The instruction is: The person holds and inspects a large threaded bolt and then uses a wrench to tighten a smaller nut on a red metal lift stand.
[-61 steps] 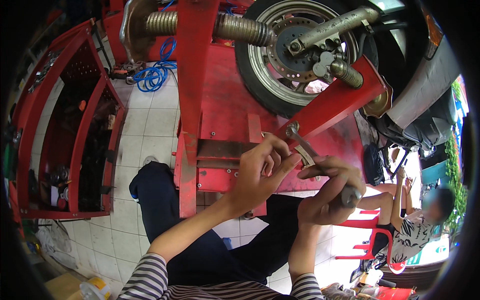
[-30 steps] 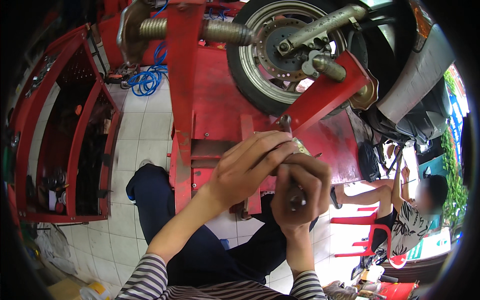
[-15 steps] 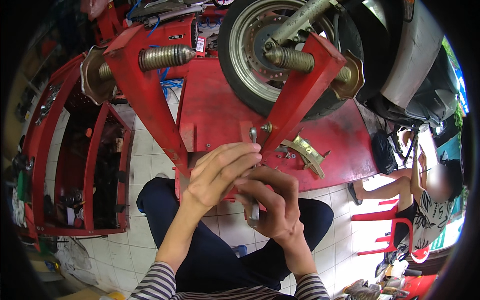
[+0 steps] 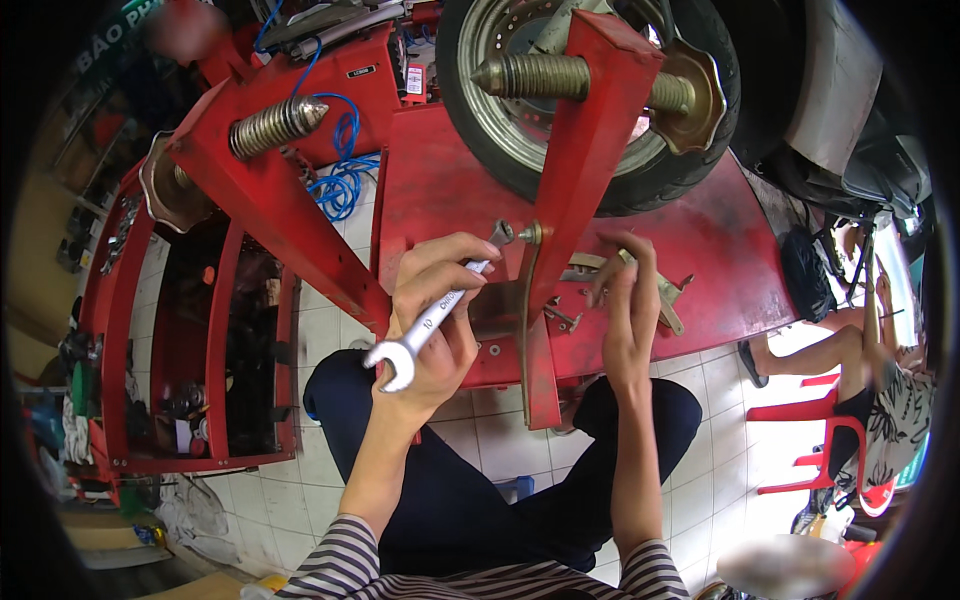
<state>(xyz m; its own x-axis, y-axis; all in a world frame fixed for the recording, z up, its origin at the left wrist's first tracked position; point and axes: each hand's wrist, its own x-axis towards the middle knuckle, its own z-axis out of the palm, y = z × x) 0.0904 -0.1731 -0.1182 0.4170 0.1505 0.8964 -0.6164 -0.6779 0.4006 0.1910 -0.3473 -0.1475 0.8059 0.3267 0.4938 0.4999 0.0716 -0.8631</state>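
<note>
My left hand (image 4: 432, 325) is closed around a silver combination wrench (image 4: 437, 315), which slants up to the right. Its open jaw points at the lower left, past my palm. The ring end sticks out beyond my fingertips, just left of a bolt (image 4: 530, 234) in the right red post (image 4: 578, 150); a small gap seems to separate them. My right hand (image 4: 628, 320) is raised to the right of that post with its fingers apart, holding nothing that I can see. Behind its fingers lies a curved metal bracket (image 4: 665, 300) on the red platform (image 4: 450, 160), partly hidden.
Another red post (image 4: 270, 210) rises at left; both posts carry threaded pointed rods. A motorcycle wheel (image 4: 690, 190) stands on the platform beyond. Small bolts (image 4: 567, 318) lie near the bracket. A red shelf rack (image 4: 225, 350) is at left, a seated person (image 4: 880, 400) at far right.
My right hand has let go of the wrench and moved right and up, past the post. The wrench, now in my left hand alone, has swung to a slant. The view has shifted.
</note>
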